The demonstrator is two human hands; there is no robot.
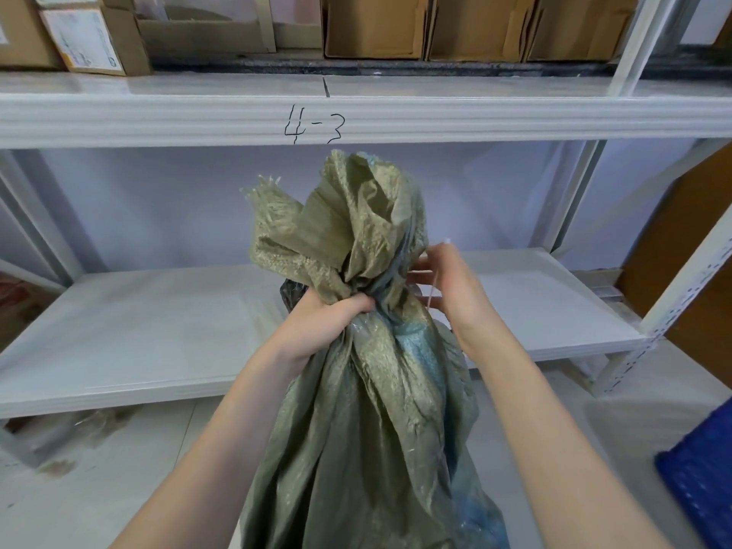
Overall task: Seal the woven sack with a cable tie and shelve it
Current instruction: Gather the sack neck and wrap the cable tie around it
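On the far left, boxes [91,33] sit on the upper shelf [158,112], whose front edge bears a handwritten "4-3" [315,128]. Below it the lower shelf [138,330] lies bare and white. The left hand [328,322] is clenched around the gathered neck of the sack [368,410], which stands upright in front of the lower shelf, its frayed mouth flaring above the fist. Just right of the neck, the right hand [451,295] pinches a thin white tie [433,289] against the sack's side. More boxes fill the upper shelf to the right. A perforated post [681,295] and a blue crate [701,473] stand at the right edge on the pale floor [119,469].
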